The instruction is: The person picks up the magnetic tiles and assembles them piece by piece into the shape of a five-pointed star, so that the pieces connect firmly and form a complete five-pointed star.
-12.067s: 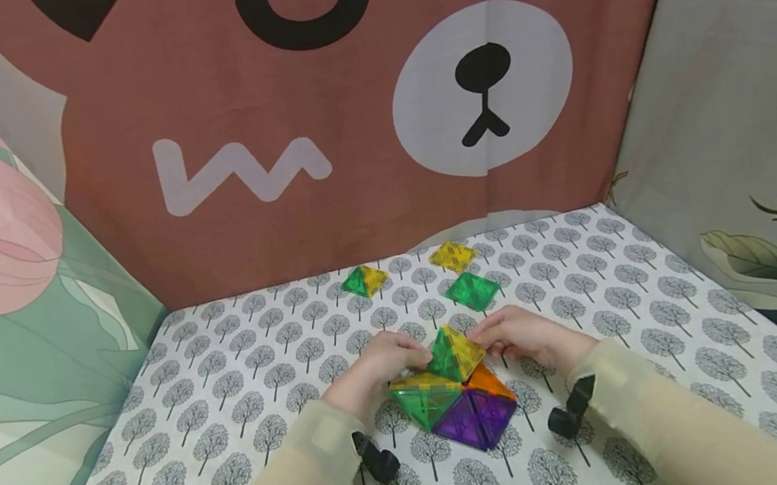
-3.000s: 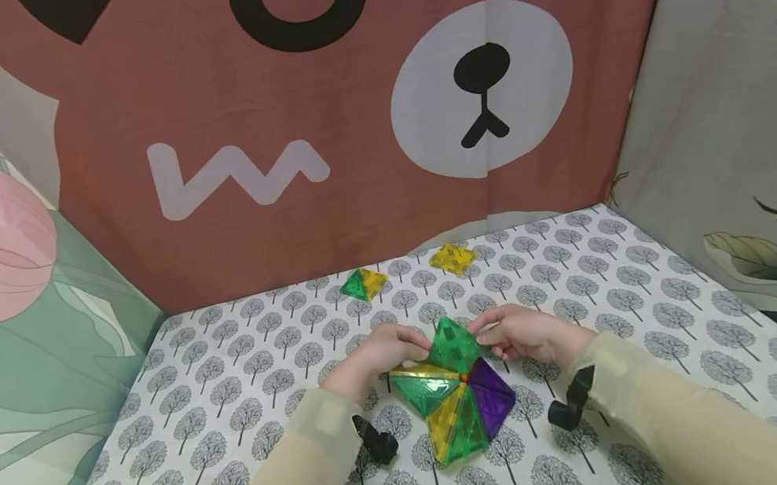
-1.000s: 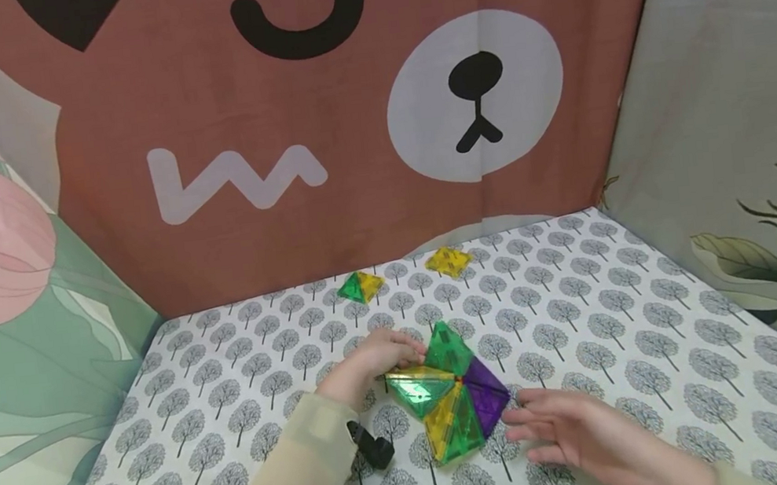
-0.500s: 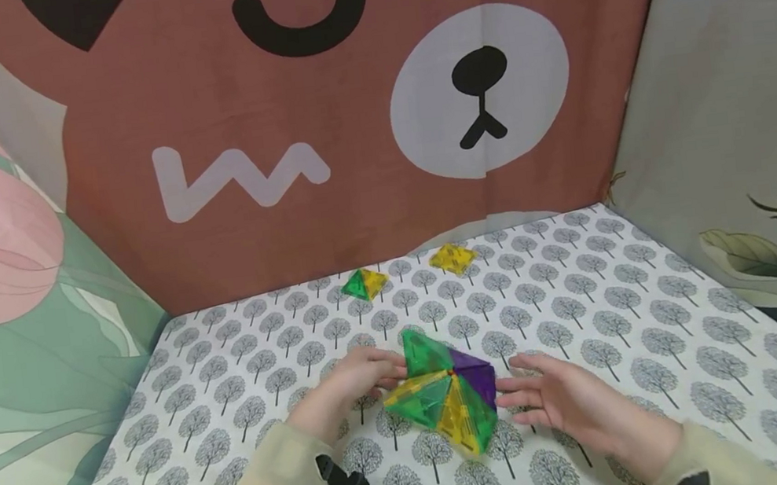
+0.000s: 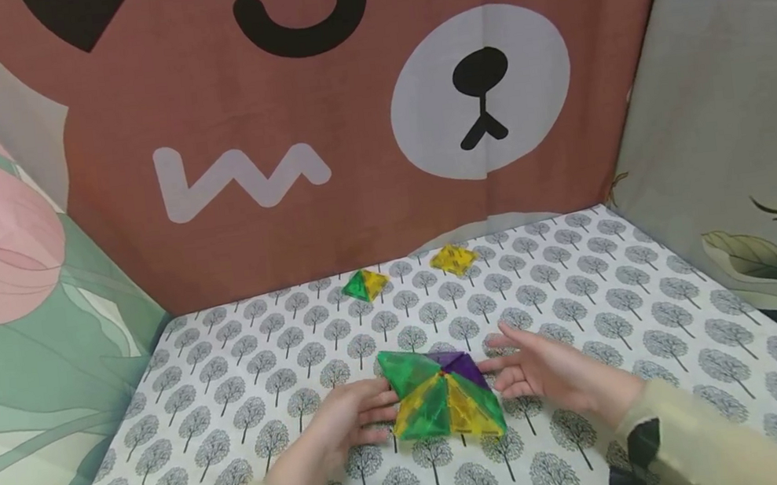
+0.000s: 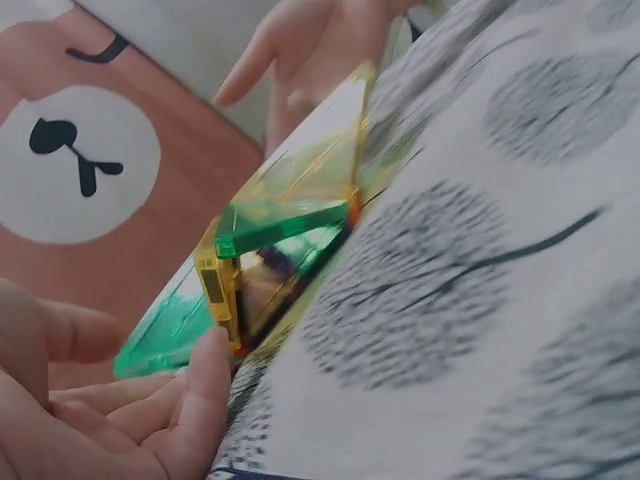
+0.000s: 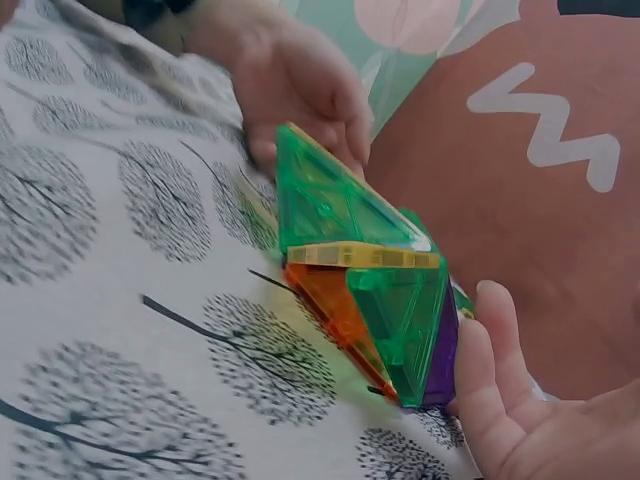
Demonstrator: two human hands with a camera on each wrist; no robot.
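Observation:
Between my hands on the cloth sits a low, star-like build of translucent magnetic tiles (image 5: 424, 411), in green, yellow and purple. An orange tile (image 7: 342, 312) shows underneath it in the right wrist view. My left hand (image 5: 350, 420) is at its left side, fingers loosely extended, their tips right at the edge of a green tile. From the right, my right hand (image 5: 547, 372) reaches its fingertips to the purple tile (image 5: 468, 368), thumb raised. In the left wrist view a yellow tile (image 6: 220, 280) stands on edge beside my left fingertips.
Toward the back of the tree-print cloth (image 5: 292, 411) stand a small green-and-yellow tile pyramid (image 5: 364, 285) and a yellow one (image 5: 453, 259). A bear-print curtain (image 5: 231, 235) rises behind the cloth, with printed fabric at both sides.
The green pyramid from the back has joined the build, after a green-and-yellow one. In the last second the build has turned counterclockwise; both hands have shifted from its far side to its sides.

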